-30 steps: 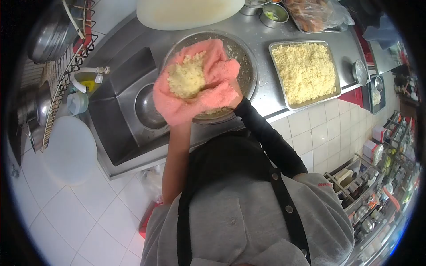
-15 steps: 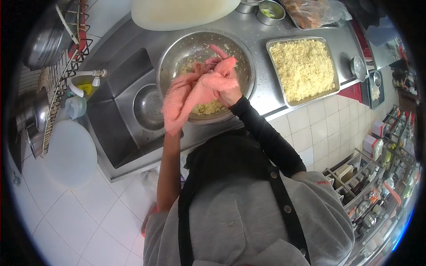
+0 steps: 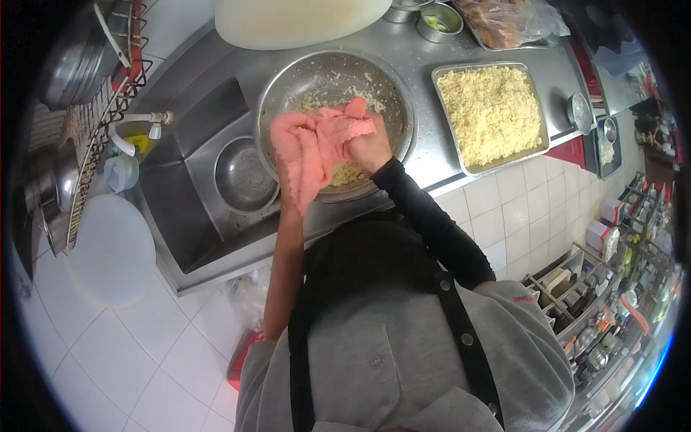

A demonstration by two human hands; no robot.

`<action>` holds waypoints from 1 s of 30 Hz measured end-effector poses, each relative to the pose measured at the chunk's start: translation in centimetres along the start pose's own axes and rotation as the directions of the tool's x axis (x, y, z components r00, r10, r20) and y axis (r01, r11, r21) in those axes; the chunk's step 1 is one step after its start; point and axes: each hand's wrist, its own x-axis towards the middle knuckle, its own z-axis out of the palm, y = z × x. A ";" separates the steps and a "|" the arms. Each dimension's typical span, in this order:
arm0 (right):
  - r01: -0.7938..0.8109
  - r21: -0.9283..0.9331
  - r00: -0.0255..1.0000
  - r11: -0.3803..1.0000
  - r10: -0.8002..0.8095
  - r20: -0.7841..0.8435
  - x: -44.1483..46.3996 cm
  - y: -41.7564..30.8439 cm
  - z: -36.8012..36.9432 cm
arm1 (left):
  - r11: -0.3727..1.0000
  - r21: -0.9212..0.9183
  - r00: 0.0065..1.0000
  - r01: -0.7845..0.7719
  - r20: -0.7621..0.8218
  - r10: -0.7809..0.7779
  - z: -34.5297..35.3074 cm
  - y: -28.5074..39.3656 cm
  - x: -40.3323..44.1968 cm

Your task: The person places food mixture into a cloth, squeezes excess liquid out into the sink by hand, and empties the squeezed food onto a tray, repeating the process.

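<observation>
A pink cloth [image 3: 302, 155] is bunched over a large metal bowl [image 3: 263, 108]. My right hand [image 3: 371, 150] has its fingers wrapped round the cloth's right side. My left forearm [image 3: 286, 252] runs up under the hanging end of the cloth, which covers my left hand and hides its fingers. Pale yellow crumbly food [image 3: 348, 173] lies in the bowl below my hands, and bits of it stick to the inner wall.
A metal tray [image 3: 466, 170] heaped with the same looking crumbly food [image 3: 493, 111] stands right of the bowl. The sink [image 3: 183, 216] and its tap [image 3: 155, 117] are at left. A white board [image 3: 302, 21] lies behind, near a small metal bowl [image 3: 440, 34].
The cloth is bunched more tightly, and its hanging end has shifted right. A pinkish finger-like tip that stuck up above it is out of sight. My left forearm has moved slightly right.
</observation>
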 end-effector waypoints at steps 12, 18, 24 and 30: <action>0.182 -0.084 0.922 0.980 -0.140 0.360 -2.0 -4.5 -0.4 | 0.377 -0.743 0.763 0.554 0.271 -0.587 -1.0 3.6 -0.1; 0.093 -0.017 0.904 0.995 -0.077 0.421 -2.2 -1.4 0.0 | 0.772 -0.156 0.768 0.616 0.335 -0.545 -3.6 6.3 3.7; 0.165 -0.229 0.984 0.959 -0.145 0.099 -1.3 -3.2 1.8 | 0.966 -0.141 0.956 0.218 -0.169 -0.241 -3.8 12.9 2.8; 0.359 -0.516 0.933 0.777 -0.281 0.225 -0.3 -8.4 1.5 | 0.951 0.295 0.972 0.096 0.176 -0.153 -2.2 1.4 -0.5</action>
